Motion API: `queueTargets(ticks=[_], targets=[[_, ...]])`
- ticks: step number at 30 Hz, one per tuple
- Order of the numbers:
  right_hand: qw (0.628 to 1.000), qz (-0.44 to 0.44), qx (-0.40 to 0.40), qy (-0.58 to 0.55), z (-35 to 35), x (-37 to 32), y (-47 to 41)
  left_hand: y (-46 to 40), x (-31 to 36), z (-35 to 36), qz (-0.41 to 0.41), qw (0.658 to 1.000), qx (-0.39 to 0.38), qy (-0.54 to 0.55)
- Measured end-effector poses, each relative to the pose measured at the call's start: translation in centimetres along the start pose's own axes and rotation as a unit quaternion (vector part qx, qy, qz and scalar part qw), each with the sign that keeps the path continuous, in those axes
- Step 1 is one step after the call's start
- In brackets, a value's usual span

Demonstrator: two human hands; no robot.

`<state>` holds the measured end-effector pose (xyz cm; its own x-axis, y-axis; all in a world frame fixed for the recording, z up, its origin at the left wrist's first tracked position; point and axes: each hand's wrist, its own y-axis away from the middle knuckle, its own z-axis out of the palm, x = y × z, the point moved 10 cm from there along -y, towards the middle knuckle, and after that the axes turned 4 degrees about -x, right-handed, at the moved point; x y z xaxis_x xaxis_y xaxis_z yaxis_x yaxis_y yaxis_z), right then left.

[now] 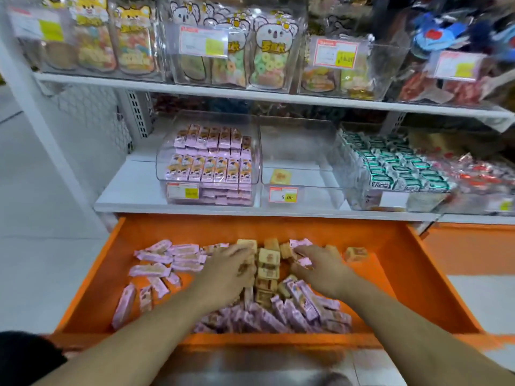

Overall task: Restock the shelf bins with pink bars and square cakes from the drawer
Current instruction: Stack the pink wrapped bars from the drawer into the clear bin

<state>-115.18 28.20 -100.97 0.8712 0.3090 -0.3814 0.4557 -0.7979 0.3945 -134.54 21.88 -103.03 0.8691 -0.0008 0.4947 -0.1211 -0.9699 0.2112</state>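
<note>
An orange drawer (306, 232) is pulled out below the shelf. Pink bars (156, 270) lie scattered on its left and heaped at the front, and yellow square cakes (269, 257) are stacked in the middle. My left hand (231, 270) reaches palm-down onto the cakes, fingers curled over their left side. My right hand (317, 264) curls over the cakes' right side, with a pink bar (303, 261) under its fingers. On the shelf, one clear bin (209, 168) is full of pink bars. The clear bin (301, 162) next to it holds a single square cake (280, 176).
A bin of green-and-white packets (395, 168) and red packets (479, 174) sit to the right on the same shelf. The upper shelf (250, 93) carries bins of bagged sweets. White floor lies to the left and a grey surface is below the drawer front.
</note>
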Motion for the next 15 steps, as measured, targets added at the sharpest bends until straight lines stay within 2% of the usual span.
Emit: queueTargets(ticks=[5,11,15], targets=[[0.995,0.017,-0.089,0.045,4.8,4.0,-3.0,-1.9,-1.4,6.8,0.021,0.994,-0.105,0.01],[0.975,0.04,-0.212,0.057,12.2,7.4,-6.6,-5.7,-2.0,12.7,0.055,0.981,-0.183,-0.01],[0.964,0.043,-0.246,0.092,15.4,9.1,-8.1,-7.0,-1.7,15.5,0.07,0.965,-0.249,-0.032]])
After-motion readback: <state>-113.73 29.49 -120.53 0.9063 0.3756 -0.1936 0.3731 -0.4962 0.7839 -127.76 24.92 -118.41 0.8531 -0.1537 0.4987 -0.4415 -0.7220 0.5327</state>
